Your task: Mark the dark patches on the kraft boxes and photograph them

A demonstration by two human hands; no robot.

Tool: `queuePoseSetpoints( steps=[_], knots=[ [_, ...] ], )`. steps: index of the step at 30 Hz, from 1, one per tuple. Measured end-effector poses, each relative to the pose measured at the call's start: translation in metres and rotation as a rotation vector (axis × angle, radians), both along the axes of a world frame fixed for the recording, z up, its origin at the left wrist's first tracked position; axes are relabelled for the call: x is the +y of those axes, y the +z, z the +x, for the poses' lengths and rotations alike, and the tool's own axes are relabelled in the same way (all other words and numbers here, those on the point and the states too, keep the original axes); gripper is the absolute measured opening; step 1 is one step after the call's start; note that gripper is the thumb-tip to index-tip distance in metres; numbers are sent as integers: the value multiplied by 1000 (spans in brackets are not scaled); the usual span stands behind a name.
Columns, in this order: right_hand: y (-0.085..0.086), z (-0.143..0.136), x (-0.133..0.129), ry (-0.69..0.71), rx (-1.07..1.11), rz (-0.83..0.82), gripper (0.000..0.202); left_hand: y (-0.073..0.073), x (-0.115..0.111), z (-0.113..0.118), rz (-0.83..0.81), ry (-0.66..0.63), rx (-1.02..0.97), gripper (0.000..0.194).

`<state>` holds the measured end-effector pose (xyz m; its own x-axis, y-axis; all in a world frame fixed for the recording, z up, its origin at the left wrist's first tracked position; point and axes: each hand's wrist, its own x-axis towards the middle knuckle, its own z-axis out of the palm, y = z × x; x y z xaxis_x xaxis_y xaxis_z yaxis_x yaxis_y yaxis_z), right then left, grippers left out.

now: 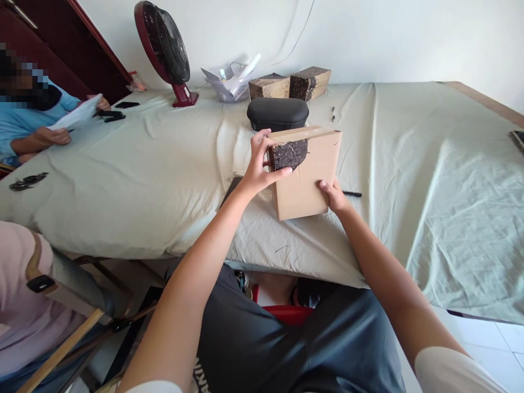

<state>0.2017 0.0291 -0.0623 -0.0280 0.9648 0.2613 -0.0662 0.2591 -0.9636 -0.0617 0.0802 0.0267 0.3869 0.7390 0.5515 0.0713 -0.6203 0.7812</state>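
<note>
A brown cardboard box [307, 177] with a dark scribbled patch [289, 154] on its upper left stands tilted on the cloth-covered table [164, 180] in front of me. My left hand [260, 164] grips the box's top left corner, fingers over the edge and thumb on the dark patch. My right hand [333, 195] holds its lower right side. A black pen [352, 194] lies on the cloth just right of my right hand.
A black case [277, 113] sits behind the box, two more cardboard boxes [289, 84] and a white bag [229, 82] farther back, and a red fan [166, 49] at back left. A person at left holds paper [76, 114]. Scissors [27, 182] lie near the left edge.
</note>
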Motion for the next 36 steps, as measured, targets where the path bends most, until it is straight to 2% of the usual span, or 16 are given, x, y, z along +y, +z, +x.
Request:
queuePoseSetpoints(
  steps=[5, 14, 19, 21, 23, 25, 27, 30, 33, 36],
  knots=[
    [0, 1, 0, 16, 6, -26, 86, -6, 3, 1, -3, 16, -8, 80],
    [2, -1, 0, 8, -12, -21, 82, -14, 8, 4, -57, 36, -48, 86],
    [5, -2, -1, -31, -85, 37, 75, -38, 1, 18, -262, -80, -224, 124],
    [8, 3, 0, -46, -133, 69, 75, -47, -4, 23, -375, -113, -310, 124],
    [12, 14, 2, -96, -174, 73, 72, -53, -9, 26, -452, -111, -388, 114],
    [15, 29, 4, -203, -324, 56, 65, -56, -15, 27, -509, -96, -423, 105],
    [15, 44, 6, -298, -654, 4, 58, -58, -22, 28, -568, -83, -415, 100],
    [8, 54, 6, -279, -1127, -118, 43, -62, -29, 27, -603, -63, -375, 100],
    [-1, 47, 6, -262, -1266, -99, 28, -70, -32, 25, -553, -37, -314, 101],
    [-7, 36, 7, -330, -1309, -51, 28, -82, -35, 22, -538, -26, -256, 100]
  ],
)
